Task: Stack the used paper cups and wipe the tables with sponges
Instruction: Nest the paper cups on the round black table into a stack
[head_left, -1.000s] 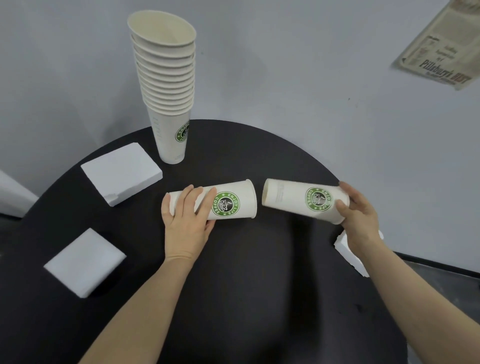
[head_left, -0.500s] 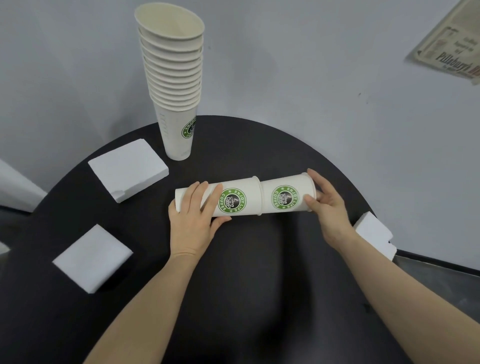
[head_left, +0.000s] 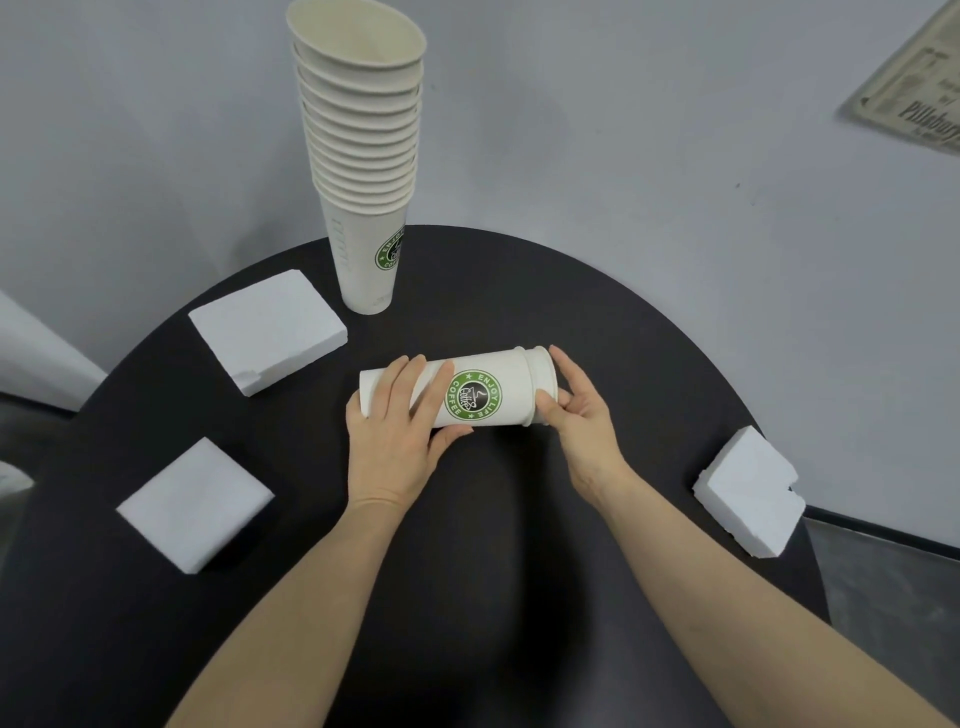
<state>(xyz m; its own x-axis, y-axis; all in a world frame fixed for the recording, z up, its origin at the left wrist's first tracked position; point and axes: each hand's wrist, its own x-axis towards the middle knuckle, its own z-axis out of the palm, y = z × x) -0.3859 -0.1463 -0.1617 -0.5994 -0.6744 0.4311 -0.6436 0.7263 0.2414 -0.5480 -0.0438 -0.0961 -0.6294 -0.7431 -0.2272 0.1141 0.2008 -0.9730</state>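
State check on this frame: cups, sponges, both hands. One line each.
Nested cup pair: lying on its side on the table, one cup pushed almost fully into the other.
Tall cup stack: upright, leaning slightly.
Three sponges: flat on the table, untouched.
Left hand: grips the outer cup.
Right hand: pinches the inner cup's rim.

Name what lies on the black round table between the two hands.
Head view: two nested white paper cups on their side, left hand gripping the base, right hand at the rims.

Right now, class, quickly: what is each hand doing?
Left hand: grips the outer paper cup lying sideways.
Right hand: fingers pinch the inner cup's rim.
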